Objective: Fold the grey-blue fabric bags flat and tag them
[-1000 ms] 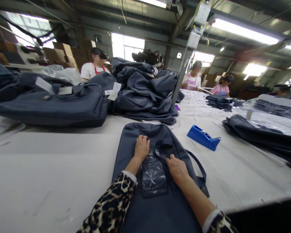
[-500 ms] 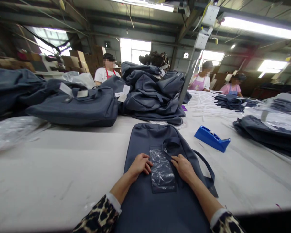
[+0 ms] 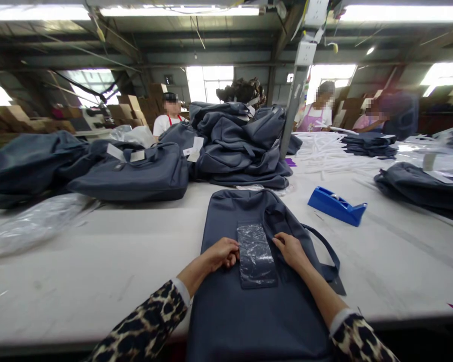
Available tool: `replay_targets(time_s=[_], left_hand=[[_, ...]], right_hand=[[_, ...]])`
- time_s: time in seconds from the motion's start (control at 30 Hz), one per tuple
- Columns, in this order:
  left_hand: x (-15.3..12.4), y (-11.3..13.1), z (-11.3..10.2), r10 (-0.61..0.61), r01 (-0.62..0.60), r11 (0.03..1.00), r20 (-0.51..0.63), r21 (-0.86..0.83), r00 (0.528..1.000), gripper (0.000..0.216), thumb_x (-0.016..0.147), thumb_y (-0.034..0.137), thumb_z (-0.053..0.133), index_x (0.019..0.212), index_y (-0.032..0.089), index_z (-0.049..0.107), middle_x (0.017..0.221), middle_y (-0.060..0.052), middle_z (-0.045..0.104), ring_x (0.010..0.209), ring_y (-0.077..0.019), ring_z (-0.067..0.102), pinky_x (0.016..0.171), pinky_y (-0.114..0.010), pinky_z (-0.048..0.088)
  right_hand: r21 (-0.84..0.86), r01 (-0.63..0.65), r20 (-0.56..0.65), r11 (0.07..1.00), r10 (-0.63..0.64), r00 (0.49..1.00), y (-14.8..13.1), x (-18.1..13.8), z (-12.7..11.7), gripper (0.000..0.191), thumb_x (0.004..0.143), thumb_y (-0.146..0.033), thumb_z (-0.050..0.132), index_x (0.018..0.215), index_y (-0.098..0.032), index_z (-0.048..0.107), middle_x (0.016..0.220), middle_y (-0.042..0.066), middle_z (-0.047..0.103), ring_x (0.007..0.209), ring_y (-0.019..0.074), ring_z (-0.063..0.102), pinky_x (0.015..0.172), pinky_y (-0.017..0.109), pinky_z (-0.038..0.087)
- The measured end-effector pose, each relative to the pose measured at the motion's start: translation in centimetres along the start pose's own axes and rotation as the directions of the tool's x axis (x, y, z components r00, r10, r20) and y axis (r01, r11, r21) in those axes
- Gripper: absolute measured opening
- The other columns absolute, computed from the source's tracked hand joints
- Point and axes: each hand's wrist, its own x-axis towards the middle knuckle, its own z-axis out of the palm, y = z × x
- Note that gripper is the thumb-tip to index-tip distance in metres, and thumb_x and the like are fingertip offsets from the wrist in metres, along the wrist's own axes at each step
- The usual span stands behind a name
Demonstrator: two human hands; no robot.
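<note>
A dark blue bag (image 3: pixel 264 322) lies flat before me, its loop handle (image 3: pixel 326 254) spread out to the right. On the bag's upper middle is a rectangular patch covered by wrinkled clear plastic film (image 3: pixel 257 256). My left hand (image 3: pixel 223 253) is at the left edge of the film, fingers curled and tips pinched at that edge. Beside the film's upper right, next to a dark strap (image 3: pixel 274 218), my right hand (image 3: pixel 290 250) has its fingers bent and closed together. What lies under its fingertips is hidden.
A blue tape dispenser (image 3: pixel 336 205) stands right of the bag. Behind are a heap of dark bags (image 3: pixel 241 146), another bag (image 3: pixel 136 176) and a metal post (image 3: pixel 291 110). Crumpled plastic (image 3: pixel 38 223) lies left, white strips (image 3: pixel 320 151) farther back. Several co-workers stand beyond.
The view has tilted and levelled. The film looks smoother and flatter on the patch. My left fingers have closed at its left edge; my right hand has shifted slightly off the strap.
</note>
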Motion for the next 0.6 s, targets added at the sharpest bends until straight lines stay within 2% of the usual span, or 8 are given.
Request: replay_targets(time_s=[0.07, 0.17, 0.27, 0.33, 0.47, 0.6], left_hand=[[-0.1, -0.1, 0.6, 0.016, -0.015, 1.000, 0.049, -0.018, 0.999, 0.014, 0.071, 0.013, 0.063, 0.085, 0.012, 0.063, 0.058, 0.001, 0.060, 0.037, -0.0052, 0.048, 0.035, -0.015, 0.028], [0.4, -0.6, 1.6, 0.099, -0.088, 0.988, 0.090, -0.127, 0.991, 0.024, 0.067, 0.011, 0.068, 0.091, 0.014, 0.067, 0.068, 0.000, 0.065, 0.049, -0.0060, 0.055, 0.047, -0.016, 0.040], [1.2, -1.3, 2.4, 0.200, -0.169, 0.944, 0.086, -0.285, 0.976, 0.027, 0.065, 0.017, 0.078, 0.090, 0.013, 0.069, 0.078, -0.006, 0.071, 0.066, -0.0137, 0.066, 0.064, -0.023, 0.051], [1.5, -1.6, 3.1, 0.224, -0.196, 0.928, 0.052, -0.317, 0.973, 0.030, 0.064, 0.024, 0.083, 0.088, 0.013, 0.069, 0.079, -0.008, 0.072, 0.072, -0.0183, 0.068, 0.070, -0.028, 0.054], [1.4, -1.4, 4.0, 0.255, -0.247, 0.945, 0.009, -0.213, 0.967, 0.041, 0.062, 0.035, 0.085, 0.092, 0.011, 0.070, 0.078, -0.008, 0.073, 0.073, -0.0216, 0.069, 0.071, -0.033, 0.055], [0.4, 0.3, 3.0, 0.327, -0.350, 0.933, 0.201, 0.089, 0.923, 0.031, 0.074, 0.037, 0.076, 0.094, 0.013, 0.071, 0.077, -0.006, 0.072, 0.081, -0.0222, 0.068, 0.077, -0.032, 0.055]], right_hand=[[0.028, -0.002, 0.014, 1.000, 0.002, 1.000, 0.1, 0.2, 0.0, 0.022, 0.088, -0.029, 0.053, 0.094, -0.018, 0.070, 0.095, 0.009, 0.073, 0.092, 0.0229, 0.067, 0.083, 0.030, 0.047], [0.072, 0.011, 0.042, 0.997, -0.014, 0.999, 0.0, 0.1, -0.1, 0.021, 0.085, -0.027, 0.053, 0.091, -0.017, 0.071, 0.093, 0.009, 0.073, 0.091, 0.0237, 0.067, 0.084, 0.032, 0.046], [0.149, 0.064, 0.099, 0.987, -0.079, 0.992, -0.4, -0.6, 0.1, 0.018, 0.081, -0.026, 0.057, 0.088, -0.020, 0.072, 0.092, 0.007, 0.073, 0.095, 0.0244, 0.066, 0.087, 0.034, 0.047], [0.227, 0.107, 0.159, 0.968, -0.145, 0.977, -0.8, -1.2, 0.3, 0.016, 0.077, -0.029, 0.063, 0.088, -0.023, 0.073, 0.090, 0.004, 0.074, 0.095, 0.0249, 0.066, 0.086, 0.034, 0.049], [0.391, 0.145, 0.260, 0.909, -0.260, 0.930, -1.3, -1.9, 0.5, 0.026, 0.071, -0.041, 0.071, 0.091, -0.025, 0.074, 0.083, -0.001, 0.074, 0.090, 0.0252, 0.067, 0.081, 0.036, 0.053], [0.514, 0.129, 0.294, 0.848, -0.315, 0.902, -1.4, -1.8, 0.2, 0.039, 0.072, -0.052, 0.069, 0.091, -0.019, 0.075, 0.082, 0.000, 0.073, 0.088, 0.0252, 0.068, 0.083, 0.037, 0.053]])
